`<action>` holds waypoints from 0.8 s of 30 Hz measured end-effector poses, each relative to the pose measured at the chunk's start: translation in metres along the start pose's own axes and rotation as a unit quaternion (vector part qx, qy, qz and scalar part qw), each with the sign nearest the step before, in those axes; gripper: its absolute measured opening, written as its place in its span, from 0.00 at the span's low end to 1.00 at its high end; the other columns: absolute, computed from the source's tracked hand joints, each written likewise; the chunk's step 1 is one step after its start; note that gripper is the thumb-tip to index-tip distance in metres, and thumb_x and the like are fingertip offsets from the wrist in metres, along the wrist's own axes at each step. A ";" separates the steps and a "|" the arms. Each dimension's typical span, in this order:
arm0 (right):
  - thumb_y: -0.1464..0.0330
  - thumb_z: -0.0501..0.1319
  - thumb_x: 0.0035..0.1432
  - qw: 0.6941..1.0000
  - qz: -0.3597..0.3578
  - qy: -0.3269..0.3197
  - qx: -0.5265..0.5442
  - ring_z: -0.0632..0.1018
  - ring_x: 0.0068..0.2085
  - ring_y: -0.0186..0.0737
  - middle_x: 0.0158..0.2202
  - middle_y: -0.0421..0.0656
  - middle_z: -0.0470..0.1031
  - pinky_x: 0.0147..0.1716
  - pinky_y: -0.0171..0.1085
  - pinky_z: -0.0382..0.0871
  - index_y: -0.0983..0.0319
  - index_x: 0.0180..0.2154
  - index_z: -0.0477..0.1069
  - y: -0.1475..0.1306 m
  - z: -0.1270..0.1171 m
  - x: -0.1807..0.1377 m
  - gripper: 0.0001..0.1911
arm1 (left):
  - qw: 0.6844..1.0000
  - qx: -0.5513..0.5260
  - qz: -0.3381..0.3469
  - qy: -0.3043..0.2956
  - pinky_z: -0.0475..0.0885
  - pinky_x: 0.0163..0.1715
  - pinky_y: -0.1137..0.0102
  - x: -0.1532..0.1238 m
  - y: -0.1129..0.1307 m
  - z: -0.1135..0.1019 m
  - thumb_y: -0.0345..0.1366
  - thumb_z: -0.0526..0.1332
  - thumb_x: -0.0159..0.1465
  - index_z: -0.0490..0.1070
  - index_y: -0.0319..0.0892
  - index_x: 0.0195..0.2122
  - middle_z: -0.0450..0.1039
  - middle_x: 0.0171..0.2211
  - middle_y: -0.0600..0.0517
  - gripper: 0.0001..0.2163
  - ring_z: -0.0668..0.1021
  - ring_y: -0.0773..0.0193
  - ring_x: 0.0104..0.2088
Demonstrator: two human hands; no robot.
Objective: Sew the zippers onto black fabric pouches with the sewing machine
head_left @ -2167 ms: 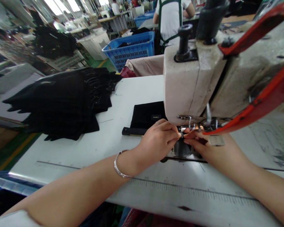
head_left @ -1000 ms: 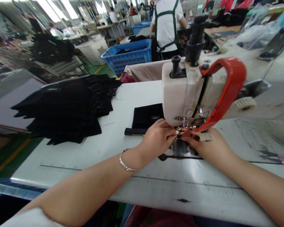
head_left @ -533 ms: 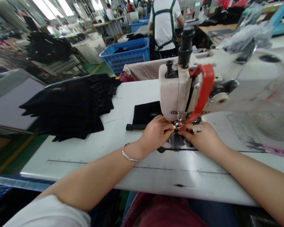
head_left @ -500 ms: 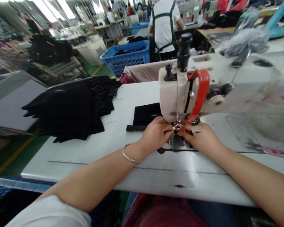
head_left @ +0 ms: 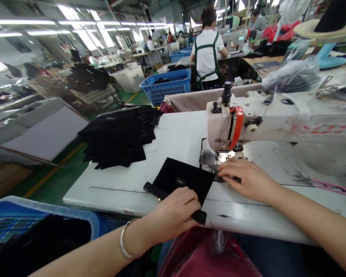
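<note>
My left hand (head_left: 178, 207) is closed on the near edge of a black fabric panel (head_left: 187, 171), where a rolled dark strip (head_left: 150, 187) runs along it. A small label (head_left: 181, 181) with light lettering shows on the panel. The panel lies turned at an angle, left of and in front of the sewing machine (head_left: 223, 127). My right hand (head_left: 245, 179) is beside the metal needle plate (head_left: 209, 157), below the needle. Its fingers are curled, and a small dark thing (head_left: 236, 179) shows beneath them; its kind is unclear.
A stack of black fabric pieces (head_left: 118, 134) sits on the white table (head_left: 178, 129) at left. Pink-handled snips (head_left: 330, 187) lie at right. A blue basket (head_left: 95, 219) stands below the table's left end. Another person (head_left: 207, 54) works ahead, near a blue crate (head_left: 167, 86).
The fabric panel has come out from under the machine head, toward me, and turned. My left hand has moved down and left with it; my right stays near the needle plate. The view has tilted up.
</note>
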State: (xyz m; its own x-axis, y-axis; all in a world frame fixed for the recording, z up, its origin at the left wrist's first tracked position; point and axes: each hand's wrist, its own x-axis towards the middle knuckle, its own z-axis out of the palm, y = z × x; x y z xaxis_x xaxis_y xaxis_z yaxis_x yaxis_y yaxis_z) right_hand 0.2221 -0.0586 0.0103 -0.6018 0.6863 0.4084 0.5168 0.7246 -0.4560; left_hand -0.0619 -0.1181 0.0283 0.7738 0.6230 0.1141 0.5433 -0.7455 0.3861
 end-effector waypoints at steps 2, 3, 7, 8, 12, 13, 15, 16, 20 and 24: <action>0.76 0.59 0.58 0.996 -0.022 -0.048 0.069 0.74 0.58 0.43 0.57 0.41 0.76 0.60 0.45 0.65 0.55 0.53 0.74 -0.029 0.000 0.004 0.22 | 0.991 -0.085 -0.060 0.089 0.73 0.44 0.67 -0.011 0.013 -0.011 0.28 0.64 0.63 0.75 0.41 0.40 0.75 0.39 0.49 0.05 0.77 0.60 0.40; 0.76 0.60 0.57 0.991 -0.013 -0.064 0.114 0.73 0.59 0.43 0.58 0.42 0.75 0.61 0.45 0.64 0.55 0.55 0.72 -0.044 0.000 0.006 0.24 | 0.975 -0.136 -0.105 0.142 0.72 0.42 0.69 -0.012 0.019 -0.019 0.27 0.63 0.63 0.75 0.41 0.38 0.75 0.37 0.50 0.04 0.77 0.62 0.39; 0.67 0.62 0.63 0.957 0.135 -0.058 0.249 0.77 0.41 0.38 0.39 0.39 0.78 0.42 0.37 0.70 0.56 0.40 0.76 -0.090 -0.003 0.012 0.05 | 0.856 -0.361 -0.303 0.212 0.68 0.30 0.73 -0.008 0.037 -0.053 0.39 0.63 0.65 0.74 0.41 0.33 0.72 0.29 0.53 0.07 0.74 0.65 0.29; 0.64 0.61 0.64 0.947 0.166 -0.048 0.270 0.76 0.38 0.38 0.35 0.39 0.77 0.39 0.37 0.69 0.57 0.37 0.76 -0.096 -0.004 0.013 0.05 | 0.824 -0.419 -0.326 0.200 0.67 0.27 0.74 -0.008 0.040 -0.058 0.43 0.63 0.66 0.74 0.41 0.33 0.72 0.27 0.54 0.10 0.73 0.66 0.27; 0.58 0.62 0.64 0.919 0.214 -0.026 0.331 0.75 0.36 0.38 0.33 0.38 0.76 0.37 0.36 0.67 0.57 0.37 0.77 -0.104 -0.011 0.006 0.11 | 0.763 -0.524 -0.328 0.191 0.68 0.29 0.73 -0.013 0.050 -0.062 0.48 0.65 0.64 0.74 0.40 0.34 0.74 0.29 0.52 0.15 0.74 0.65 0.28; 0.57 0.62 0.63 0.915 0.219 -0.024 0.337 0.75 0.36 0.38 0.33 0.38 0.76 0.38 0.36 0.67 0.57 0.37 0.77 -0.105 -0.012 0.003 0.12 | 0.760 -0.527 -0.328 0.192 0.68 0.28 0.74 -0.015 0.052 -0.060 0.48 0.66 0.64 0.74 0.39 0.33 0.73 0.28 0.52 0.15 0.74 0.66 0.28; 0.56 0.63 0.63 0.911 0.229 -0.021 0.342 0.75 0.37 0.38 0.33 0.38 0.76 0.38 0.36 0.67 0.57 0.37 0.77 -0.107 -0.013 -0.003 0.12 | 0.752 -0.536 -0.330 0.195 0.67 0.27 0.75 -0.016 0.056 -0.056 0.47 0.67 0.63 0.74 0.39 0.33 0.73 0.28 0.52 0.15 0.72 0.68 0.27; 0.56 0.63 0.63 0.910 0.235 -0.019 0.342 0.75 0.37 0.37 0.34 0.37 0.76 0.38 0.36 0.67 0.57 0.37 0.77 -0.109 -0.013 -0.005 0.12 | 0.748 -0.542 -0.329 0.199 0.68 0.28 0.75 -0.016 0.058 -0.054 0.46 0.68 0.62 0.75 0.39 0.34 0.74 0.29 0.52 0.14 0.72 0.68 0.27; 0.56 0.67 0.58 0.901 0.271 -0.004 0.340 0.76 0.35 0.37 0.32 0.37 0.77 0.37 0.35 0.68 0.57 0.34 0.77 -0.115 -0.015 -0.014 0.11 | 0.738 -0.556 -0.307 0.231 0.73 0.38 0.74 -0.017 0.064 -0.049 0.36 0.75 0.55 0.77 0.40 0.36 0.77 0.34 0.52 0.11 0.77 0.66 0.34; 0.55 0.70 0.52 0.886 0.305 0.042 0.346 0.76 0.31 0.38 0.29 0.40 0.78 0.31 0.36 0.69 0.59 0.35 0.78 -0.114 -0.018 -0.024 0.14 | 0.717 -0.562 -0.311 0.270 0.71 0.34 0.76 -0.025 0.063 -0.045 0.37 0.74 0.55 0.77 0.40 0.36 0.76 0.31 0.54 0.11 0.75 0.68 0.31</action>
State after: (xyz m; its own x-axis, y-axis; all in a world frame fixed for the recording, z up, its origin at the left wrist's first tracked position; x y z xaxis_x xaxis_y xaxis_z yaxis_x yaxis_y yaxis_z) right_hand 0.1889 -0.1565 0.0663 -0.2766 0.9602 -0.0379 0.2166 0.0239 -0.9760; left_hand -0.0619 -0.1699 0.0907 0.0921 0.9795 -0.1793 -0.1119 0.1891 0.9756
